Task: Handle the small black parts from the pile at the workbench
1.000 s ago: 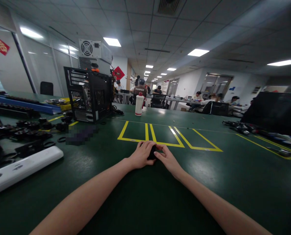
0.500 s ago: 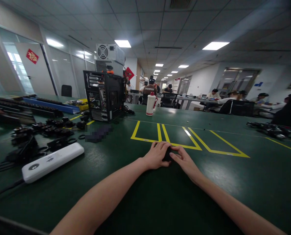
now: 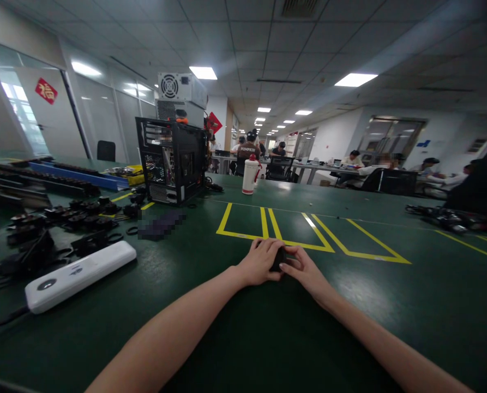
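A small dark object (image 3: 277, 260) sits between my two hands, mostly covered by fingers, so its kind cannot be made out. My left hand (image 3: 261, 263) wraps over it from the left, with the thumb low and the fingers across its top. From the right, the fingers and thumb of my right hand (image 3: 302, 267) close on its other side. Both hands are low over the green tabletop (image 3: 243, 327), just in front of the yellow tape outlines (image 3: 276, 236).
To the left lie a white power strip (image 3: 82, 275) and several black parts (image 3: 88, 218). An opened computer case (image 3: 178, 161) carries power supply units (image 3: 180, 90). A white bottle (image 3: 249, 176) stands behind the tape; black parts (image 3: 443, 217) lie at right. People sit farther back.
The view has turned slightly, so the surroundings sit a little farther left. Both hands keep hold of the dark object; my right thumb has shifted slightly lower on it.
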A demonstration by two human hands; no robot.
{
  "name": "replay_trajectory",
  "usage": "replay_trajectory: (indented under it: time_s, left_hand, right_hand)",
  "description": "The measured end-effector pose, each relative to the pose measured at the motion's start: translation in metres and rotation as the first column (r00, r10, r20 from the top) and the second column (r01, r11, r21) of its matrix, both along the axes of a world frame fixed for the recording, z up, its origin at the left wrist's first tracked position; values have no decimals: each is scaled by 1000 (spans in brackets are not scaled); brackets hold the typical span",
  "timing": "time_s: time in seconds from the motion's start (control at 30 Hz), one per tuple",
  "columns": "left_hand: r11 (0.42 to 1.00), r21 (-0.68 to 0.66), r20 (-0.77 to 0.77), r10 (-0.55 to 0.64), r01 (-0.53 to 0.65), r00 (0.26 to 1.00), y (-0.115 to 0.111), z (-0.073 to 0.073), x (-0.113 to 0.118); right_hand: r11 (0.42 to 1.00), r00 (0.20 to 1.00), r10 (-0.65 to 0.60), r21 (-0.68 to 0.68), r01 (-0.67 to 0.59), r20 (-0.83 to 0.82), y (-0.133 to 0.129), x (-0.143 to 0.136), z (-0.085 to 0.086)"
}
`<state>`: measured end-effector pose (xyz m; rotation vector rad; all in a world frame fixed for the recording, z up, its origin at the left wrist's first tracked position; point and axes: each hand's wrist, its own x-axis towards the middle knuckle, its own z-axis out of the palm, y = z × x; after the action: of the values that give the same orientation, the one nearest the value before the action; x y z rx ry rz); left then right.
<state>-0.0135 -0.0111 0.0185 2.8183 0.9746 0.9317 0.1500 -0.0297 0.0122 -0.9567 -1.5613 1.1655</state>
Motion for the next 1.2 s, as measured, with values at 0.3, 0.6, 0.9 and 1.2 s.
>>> replay_trajectory:
  time_s: [0.3, 0.6, 0.9, 1.2]
  left_hand:
    - [1000, -21, 21, 7, -6, 1000, 1, -3, 5]
    - [1000, 1, 12, -3, 3, 1000, 1, -5, 5]
    - [1000, -11, 8, -6, 6, 1000, -1, -3, 6]
    - [1000, -9, 10, -8, 9, 1000, 0, -4, 6]
  right_hand:
    - [997, 998, -68, 30, 68, 2, 2, 3, 0]
    - [998, 995, 57, 8, -57, -87, 1, 6, -3]
    - [999, 999, -43, 19, 43, -32, 5, 7, -2]
    - [997, 996, 74, -9, -75, -58, 2, 10, 2]
